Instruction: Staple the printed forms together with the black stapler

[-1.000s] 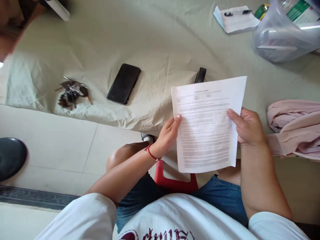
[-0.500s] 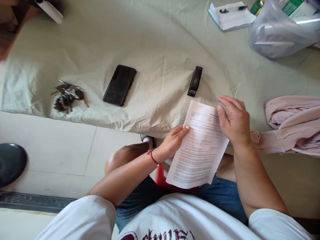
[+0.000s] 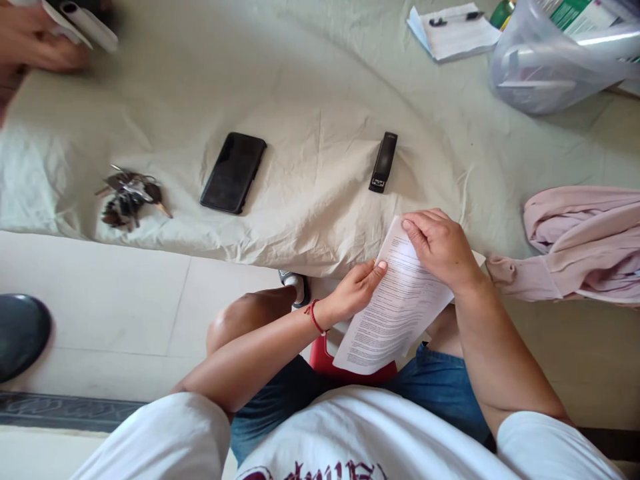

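Above my lap I hold printed paper sheets, tilted, with lines of small text facing up. My left hand pinches their left edge, thumb on top. At the upper edge, my right hand is closed over the paper with its thumb on the near side. A sheet corner sticks out to the right behind that hand, so more than one sheet is there. A black stapler lies on the cloth-covered table just beyond the paper.
On the tablecloth lie a black phone and a bunch of keys. A notepad with a pen and a plastic bag are at the far right. Pink cloth lies right. Another person's hand shows far left.
My right hand has moved left and closed on the paper's upper edge, where its fingers were raised before. The sheets have shifted apart at the right. Another person's hand has come in at upper left.
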{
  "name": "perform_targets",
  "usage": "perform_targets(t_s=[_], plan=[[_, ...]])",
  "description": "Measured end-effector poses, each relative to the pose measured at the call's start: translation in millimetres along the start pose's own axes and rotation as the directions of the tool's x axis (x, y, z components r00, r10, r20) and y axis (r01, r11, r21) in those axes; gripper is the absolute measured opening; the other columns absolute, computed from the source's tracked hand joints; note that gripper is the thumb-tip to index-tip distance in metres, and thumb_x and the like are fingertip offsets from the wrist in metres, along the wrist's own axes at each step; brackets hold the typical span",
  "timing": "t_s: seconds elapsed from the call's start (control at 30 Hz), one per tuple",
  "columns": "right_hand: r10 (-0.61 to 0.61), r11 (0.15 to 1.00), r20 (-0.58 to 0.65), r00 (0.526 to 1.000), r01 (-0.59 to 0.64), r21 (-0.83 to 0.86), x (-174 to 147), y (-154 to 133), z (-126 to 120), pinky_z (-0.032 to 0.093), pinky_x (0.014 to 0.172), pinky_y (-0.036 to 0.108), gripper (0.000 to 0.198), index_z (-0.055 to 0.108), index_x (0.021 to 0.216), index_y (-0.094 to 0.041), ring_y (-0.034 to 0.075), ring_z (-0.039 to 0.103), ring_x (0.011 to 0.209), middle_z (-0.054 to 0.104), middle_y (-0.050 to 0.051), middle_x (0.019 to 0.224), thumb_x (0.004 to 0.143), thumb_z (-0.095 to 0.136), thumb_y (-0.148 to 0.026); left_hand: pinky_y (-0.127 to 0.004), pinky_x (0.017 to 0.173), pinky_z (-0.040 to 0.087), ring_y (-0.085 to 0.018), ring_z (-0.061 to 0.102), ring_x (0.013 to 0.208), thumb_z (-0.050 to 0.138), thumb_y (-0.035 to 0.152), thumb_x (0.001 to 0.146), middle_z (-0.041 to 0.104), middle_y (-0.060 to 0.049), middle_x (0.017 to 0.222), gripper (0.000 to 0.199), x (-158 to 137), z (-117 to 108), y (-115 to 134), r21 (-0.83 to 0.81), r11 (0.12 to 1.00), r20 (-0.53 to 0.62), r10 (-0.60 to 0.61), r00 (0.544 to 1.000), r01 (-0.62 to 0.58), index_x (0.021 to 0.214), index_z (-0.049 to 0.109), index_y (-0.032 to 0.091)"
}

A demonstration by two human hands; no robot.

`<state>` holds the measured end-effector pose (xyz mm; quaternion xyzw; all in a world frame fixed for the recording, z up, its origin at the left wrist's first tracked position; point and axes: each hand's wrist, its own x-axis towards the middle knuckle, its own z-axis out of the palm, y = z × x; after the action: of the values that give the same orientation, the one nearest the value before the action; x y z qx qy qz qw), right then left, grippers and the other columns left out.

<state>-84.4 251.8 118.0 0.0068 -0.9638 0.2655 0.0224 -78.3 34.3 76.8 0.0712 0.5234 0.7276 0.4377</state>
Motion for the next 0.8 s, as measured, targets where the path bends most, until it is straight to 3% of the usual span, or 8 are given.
perform_targets(t_s=[0.07, 0.13, 0.37, 0.47, 0.53, 0.63, 0.8], plan=[[0.077, 0.994, 0.058, 0.995, -0.081, 0.075, 2.4, -4.0, -5.3, 0.052, 0.072, 0.039, 0.036, 0.074, 0.089, -0.025, 0.023, 0.066, 0.076, 0.073, 0.004, 0.079, 0.109, 0.053, -0.046, -0.04, 0.087, 0.056, -0.025, 0.071, 0.09, 0.062, 0.075, 0.102, 0.077, -0.008, 0.097, 0.056, -0.5, 1.0, -0.2, -0.027, 0.999, 0.023, -0.023, 0.999, 0.024, 0.1, 0.075, 0.02], [0.14, 0.978, 0.117, 0.983, -0.156, 0.137, 4.7, -6.6, -8.3, 0.042, 0.061, 0.035, 0.038, 0.066, 0.078, -0.025, 0.018, 0.054, 0.062, 0.061, 0.0, 0.065, 0.107, 0.057, -0.048, -0.04, 0.087, 0.056, -0.025, 0.07, 0.09, 0.064, 0.074, 0.101, 0.076, -0.007, 0.096, 0.055, -0.3, 1.7, -1.1, -0.038, 0.999, 0.003, -0.032, 0.999, 0.032, 0.101, 0.074, 0.02], [0.121, 0.977, 0.24, 0.963, -0.159, 0.143, 9.0, -13.8, 2.8, 0.039, 0.063, 0.035, 0.037, 0.057, 0.072, -0.024, 0.017, 0.053, 0.063, 0.059, -0.001, 0.065, 0.105, 0.055, -0.04, -0.033, 0.07, 0.044, -0.017, 0.052, 0.072, 0.07, 0.072, 0.098, 0.06, -0.001, 0.078, 0.052, 5.8, -1.2, -4.1, 0.011, 0.997, -0.24, 0.075, 0.968, -0.075, 0.087, 0.064, 0.022], [0.087, 0.981, 0.209, 0.974, -0.12, 0.151, 9.0, -15.5, 10.2, 0.047, 0.068, 0.037, 0.033, 0.068, 0.082, -0.024, 0.02, 0.061, 0.069, 0.067, 0.001, 0.073, 0.107, 0.054, -0.041, -0.033, 0.068, 0.041, -0.016, 0.049, 0.071, 0.07, 0.069, 0.099, 0.058, 0.0, 0.077, 0.05, 6.8, -1.9, -2.8, 0.001, 0.999, -0.283, 0.051, 0.958, -0.053, 0.085, 0.062, 0.022], [0.04, 0.989, 0.138, 0.99, -0.059, 0.133, 8.6, -15.4, 14.6, 0.055, 0.082, 0.041, 0.027, 0.077, 0.103, -0.025, 0.026, 0.072, 0.088, 0.079, 0.005, 0.093, 0.107, 0.053, -0.036, -0.033, 0.068, 0.041, -0.016, 0.048, 0.071, 0.069, 0.066, 0.1, 0.058, 0.0, 0.077, 0.047, 7.0, -1.6, -2.0, -0.024, 0.999, -0.287, 0.029, 0.957, -0.038, 0.086, 0.062, 0.022], [-0.045, 0.997, 0.077, 0.996, 0.04, 0.062, 7.7, -14.5, 19.7, 0.058, 0.1, 0.049, 0.035, 0.078, 0.129, -0.024, 0.032, 0.073, 0.113, 0.083, 0.01, 0.118, 0.109, 0.05, -0.031, -0.031, 0.067, 0.039, -0.015, 0.046, 0.069, 0.07, 0.062, 0.1, 0.056, 0.001, 0.076, 0.045, 7.6, -0.9, -2.0, -0.052, 0.998, -0.296, 0.012, 0.955, -0.028, 0.085, 0.062, 0.021], [-0.101, 0.995, 0.155, 0.983, 0.102, 0.001, 7.2, -13.0, 22.0, 0.06, 0.1, 0.05, 0.038, 0.081, 0.129, -0.025, 0.032, 0.074, 0.113, 0.084, 0.009, 0.119, 0.111, 0.048, -0.028, -0.03, 0.065, 0.038, -0.013, 0.044, 0.068, 0.069, 0.059, 0.103, 0.054, 0.001, 0.075, 0.043, 8.5, -1.5, -4.2, -0.068, 0.997, -0.29, 0.007, 0.957, -0.028, 0.085, 0.06, 0.021]])
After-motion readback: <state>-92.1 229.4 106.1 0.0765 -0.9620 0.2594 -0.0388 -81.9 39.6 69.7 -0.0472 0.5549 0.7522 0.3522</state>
